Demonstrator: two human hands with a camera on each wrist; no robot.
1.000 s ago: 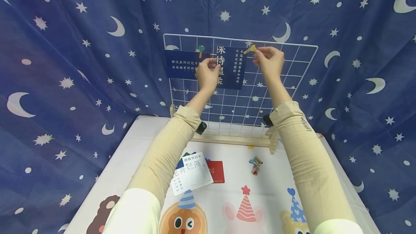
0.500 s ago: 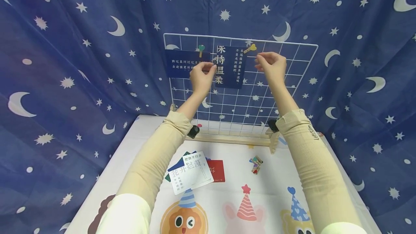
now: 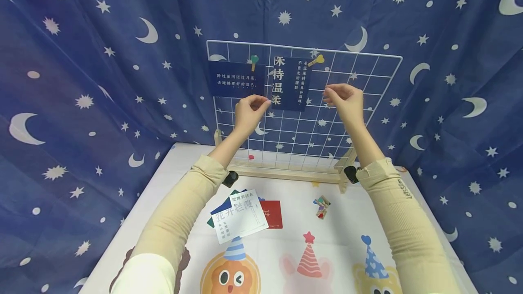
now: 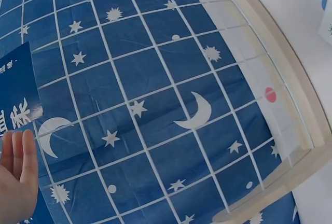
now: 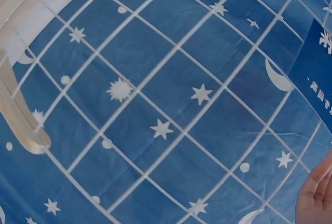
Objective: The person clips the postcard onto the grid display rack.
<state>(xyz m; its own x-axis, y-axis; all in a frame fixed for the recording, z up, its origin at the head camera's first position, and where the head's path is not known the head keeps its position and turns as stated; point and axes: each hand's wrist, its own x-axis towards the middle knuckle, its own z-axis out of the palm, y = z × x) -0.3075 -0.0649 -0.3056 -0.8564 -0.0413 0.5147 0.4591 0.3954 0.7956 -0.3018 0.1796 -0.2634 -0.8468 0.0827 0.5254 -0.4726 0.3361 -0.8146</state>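
Two dark blue cards with white lettering hang on a white wire grid (image 3: pixel 294 139). A wooden clothespin with a green heart (image 3: pixel 254 60) holds the left card (image 3: pixel 234 78), and one with a yellow heart (image 3: pixel 318 60) holds the right card (image 3: pixel 291 84) at its upper right corner. My left hand (image 3: pixel 249 112) hovers by the right card's lower left corner, holding nothing. In the left wrist view its fingers (image 4: pixel 28 159) look fairly straight. To the right of that card, my right hand (image 3: pixel 349 103) is also bare, its fingers loosely bent in front of the grid.
A wooden base (image 3: pixel 286 174) carries the grid on a white cartoon-print tablecloth. In front lie a white card (image 3: pixel 242 221) over blue and green ones, a red card (image 3: pixel 274 214), and a small heap of clothespins (image 3: pixel 322 206). A blue moon-and-star curtain (image 3: pixel 122 80) hangs behind.
My right hand has let go of the yellow-heart clothespin and moved down and right. The left hand has drawn back down and left, uncovering the left card's lettering.
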